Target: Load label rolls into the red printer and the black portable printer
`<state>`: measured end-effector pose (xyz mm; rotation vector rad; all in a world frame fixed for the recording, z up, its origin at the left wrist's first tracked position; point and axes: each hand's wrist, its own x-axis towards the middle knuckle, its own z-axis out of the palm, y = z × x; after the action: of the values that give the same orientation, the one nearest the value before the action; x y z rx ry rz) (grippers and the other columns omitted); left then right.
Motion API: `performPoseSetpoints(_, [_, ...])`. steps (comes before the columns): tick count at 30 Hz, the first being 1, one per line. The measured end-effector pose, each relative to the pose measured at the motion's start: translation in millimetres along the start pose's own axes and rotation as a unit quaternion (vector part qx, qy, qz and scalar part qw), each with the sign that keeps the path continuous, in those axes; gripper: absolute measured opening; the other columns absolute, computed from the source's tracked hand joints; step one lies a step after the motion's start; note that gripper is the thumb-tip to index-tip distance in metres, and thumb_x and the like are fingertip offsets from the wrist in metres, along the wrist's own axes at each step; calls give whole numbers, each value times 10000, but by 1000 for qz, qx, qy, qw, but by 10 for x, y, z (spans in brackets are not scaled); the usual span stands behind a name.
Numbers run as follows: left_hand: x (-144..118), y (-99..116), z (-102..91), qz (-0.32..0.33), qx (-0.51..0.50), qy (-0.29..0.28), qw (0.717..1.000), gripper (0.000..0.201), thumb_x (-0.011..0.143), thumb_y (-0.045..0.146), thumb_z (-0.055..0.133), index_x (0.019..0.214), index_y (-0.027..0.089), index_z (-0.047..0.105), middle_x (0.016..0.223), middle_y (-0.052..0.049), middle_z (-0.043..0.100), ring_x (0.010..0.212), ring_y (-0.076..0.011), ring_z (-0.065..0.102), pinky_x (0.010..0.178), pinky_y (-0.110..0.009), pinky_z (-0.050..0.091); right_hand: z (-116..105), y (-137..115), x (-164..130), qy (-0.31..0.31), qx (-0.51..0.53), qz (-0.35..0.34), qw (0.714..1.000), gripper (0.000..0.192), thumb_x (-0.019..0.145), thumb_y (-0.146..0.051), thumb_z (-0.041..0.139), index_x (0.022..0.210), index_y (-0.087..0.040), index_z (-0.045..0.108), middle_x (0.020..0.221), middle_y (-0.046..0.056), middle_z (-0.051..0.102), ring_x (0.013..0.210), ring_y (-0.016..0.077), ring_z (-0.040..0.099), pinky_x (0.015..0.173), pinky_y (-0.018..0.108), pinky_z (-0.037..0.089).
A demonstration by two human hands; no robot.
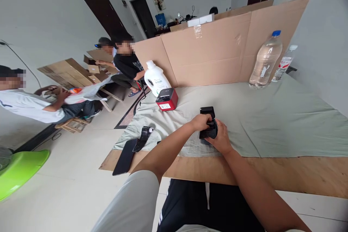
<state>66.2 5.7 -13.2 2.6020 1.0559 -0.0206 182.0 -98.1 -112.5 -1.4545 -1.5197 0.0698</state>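
Note:
A small black box-like device with its lid raised sits on the cloth in front of me; its exact kind is hard to make out. My left hand reaches over it from the left, fingers closed on its inner part. On the right side, my right hand wraps round the body, thumb along the near edge. My fingers hide part of the inside. Left of my forearm, a partly unrolled dark roll with a white core lies against a flat black phone-like slab.
A red and black box-shaped machine stands before a white jug. Two clear bottles stand at the back right by an upright cardboard sheet. The cloth covers a wooden board. Several people sit at left.

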Motion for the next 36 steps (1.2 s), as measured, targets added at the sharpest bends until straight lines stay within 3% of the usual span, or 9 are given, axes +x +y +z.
performPoseSetpoints(5, [-6, -9, 123, 11, 22, 70, 997, 207, 745, 274, 704, 944, 222, 728, 1028, -53, 654, 1032, -244, 566, 916, -343, 443, -130, -86, 36, -26, 8, -38, 999, 556, 708, -443, 682, 1212, -232, 579, 1341, 134, 441, 1202, 327, 450, 1025, 539, 395])
performPoseSetpoints(9, [-21, -80, 208, 12, -64, 145, 987, 109, 766, 262, 695, 857, 228, 746, 939, -58, 637, 1009, -238, 555, 965, -375, 428, -224, -135, 68, -16, 20, -47, 999, 187, 777, -277, 584, 915, -243, 705, 1237, 78, 536, 1156, 274, 469, 1014, 478, 413])
performPoseSetpoints(13, [-22, -207, 289, -41, -209, 343, 915, 210, 878, 271, 542, 1018, 192, 677, 1049, -88, 616, 1082, -231, 543, 1012, -405, 412, -257, -130, 84, -5, 39, -33, 999, 285, 774, -142, 462, 841, -239, 721, 1120, 65, 605, 1085, 248, 499, 967, 466, 441])
performPoseSetpoints(15, [-23, -250, 336, -54, -287, 385, 875, 337, 917, 357, 483, 1179, 176, 593, 1221, -121, 567, 1188, -243, 504, 1048, -426, 388, -262, -123, 90, -9, 40, -30, 999, 323, 758, -114, 432, 800, -243, 725, 1085, 56, 624, 1066, 243, 504, 962, 466, 442])
performPoseSetpoints(19, [-92, -214, 459, -14, -420, 360, 833, 505, 955, 517, 344, 1301, 175, 480, 1347, -135, 518, 1257, -238, 484, 1092, -432, 350, -280, -131, 99, -6, 58, -29, 998, 334, 780, -118, 400, 734, -239, 708, 944, 48, 646, 991, 228, 526, 924, 438, 456])
performPoseSetpoints(23, [-277, -58, 615, 15, -417, 405, 814, 523, 958, 561, 299, 1210, 156, 514, 1107, -115, 626, 1094, -212, 573, 1046, -418, 398, -295, -163, 104, 21, 55, -23, 998, 202, 821, -237, 485, 723, -221, 662, 875, 66, 615, 941, 234, 535, 885, 426, 460])
performPoseSetpoints(26, [-411, 52, 736, 23, -398, 412, 819, 484, 975, 525, 284, 1159, 157, 539, 1080, -114, 627, 1081, -212, 578, 1020, -417, 420, -287, -175, 111, 54, 36, -5, 998, 139, 800, -326, 563, 831, -210, 633, 933, 83, 595, 965, 247, 535, 901, 445, 460])
performPoseSetpoints(30, [-490, 110, 843, 57, -354, 414, 837, 439, 987, 478, 278, 1153, 176, 549, 1227, -134, 576, 1267, -235, 476, 1099, -465, 351, -263, -158, 119, 26, 24, -24, 999, 298, 814, -352, 554, 1065, -198, 600, 1116, 115, 608, 1077, 261, 530, 965, 468, 445])
performPoseSetpoints(36, [-491, 78, 883, 70, -288, 391, 871, 354, 980, 383, 345, 1146, 168, 572, 1280, -150, 543, 1339, -248, 411, 1122, -515, 334, -212, -162, 101, 20, -30, -28, 999, 303, 829, -380, 569, 1049, -193, 662, 1124, 108, 665, 1055, 258, 568, 969, 459, 443])
